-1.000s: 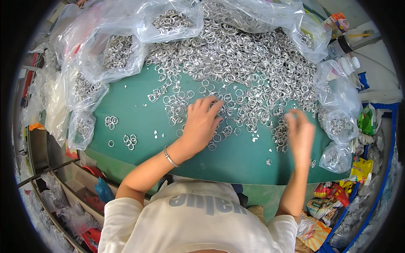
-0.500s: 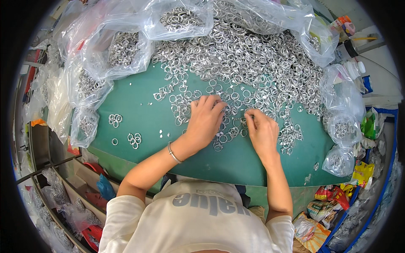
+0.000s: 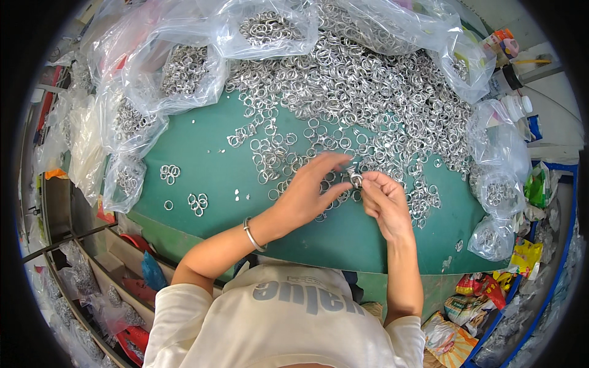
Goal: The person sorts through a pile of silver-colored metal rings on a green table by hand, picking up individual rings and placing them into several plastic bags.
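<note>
My right hand (image 3: 386,201) pinches a small cluster of silver rings (image 3: 356,180) between thumb and fingertips, just above the table. Facing it, my left hand (image 3: 308,189) has its thumb and fingers apart around the near side of that cluster; the fingertips are slightly blurred, and I see nothing gripped in them. A bangle circles my left wrist. Loose rings (image 3: 270,161) lie under and beyond both hands on the green table (image 3: 202,144). A large heap of rings (image 3: 374,80) spreads behind them.
Clear plastic bags of rings (image 3: 184,70) line the far and left edges, with more bags (image 3: 494,236) at the right. Small ring groups (image 3: 197,204) lie at the left. A white bottle (image 3: 518,107) stands at far right; a compartmented drawer (image 3: 116,254) sits below left.
My left hand has come down from the loose rings and opened towards my right hand. My right hand has turned and drawn slightly nearer, with rings now showing at its fingertips.
</note>
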Demonstrator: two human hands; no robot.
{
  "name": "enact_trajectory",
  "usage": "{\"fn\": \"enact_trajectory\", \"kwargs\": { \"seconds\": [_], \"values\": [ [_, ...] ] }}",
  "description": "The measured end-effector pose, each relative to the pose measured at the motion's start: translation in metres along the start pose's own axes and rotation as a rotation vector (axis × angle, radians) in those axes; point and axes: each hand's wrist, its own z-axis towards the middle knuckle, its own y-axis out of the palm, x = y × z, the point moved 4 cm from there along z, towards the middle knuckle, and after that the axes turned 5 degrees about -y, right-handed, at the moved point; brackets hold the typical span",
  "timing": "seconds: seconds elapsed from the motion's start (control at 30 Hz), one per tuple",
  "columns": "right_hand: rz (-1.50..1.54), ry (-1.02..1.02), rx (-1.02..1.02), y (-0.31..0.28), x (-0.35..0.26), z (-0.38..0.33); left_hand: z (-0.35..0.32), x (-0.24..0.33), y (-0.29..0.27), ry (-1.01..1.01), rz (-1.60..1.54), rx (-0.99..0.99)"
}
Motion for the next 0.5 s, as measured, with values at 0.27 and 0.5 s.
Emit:
{"fn": "enact_trajectory", "kwargs": {
  "seconds": [0.27,0.5],
  "values": [
    [0.243,0.078,0.005,0.006,0.003,-0.011,-0.001,-0.01,0.006,-0.47,-0.687,-0.335],
    [-0.024,-0.107,0.097,0.015,0.005,-0.012,-0.009,-0.008,0.009,-0.384,-0.727,-0.077]
  ]
}}
